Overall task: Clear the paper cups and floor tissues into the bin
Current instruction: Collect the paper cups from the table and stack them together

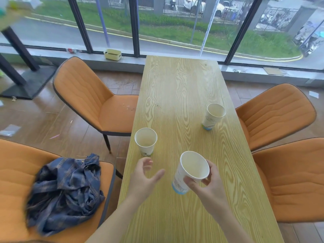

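A long wood-grain tabletop (178, 95) runs away toward the window wall. Four orange padded chairs flank it, two on each side; the near-left chair (15, 181) carries a crumpled blue plaid cloth (66, 192). The tiled floor left of the tabletop holds scattered litter, including a flat clear wrapper (9, 130) (too blurred to tell tissue from plastic). Three white paper cups, tapered and open-mouthed, are over the tabletop. The far cup (213, 116) stands near its right edge, well apart from both hands. The left cup (145, 142) stands at its left edge, just beyond the spread, empty left hand (142, 179). The right hand (208, 185) grips the tilted near cup (190, 171).
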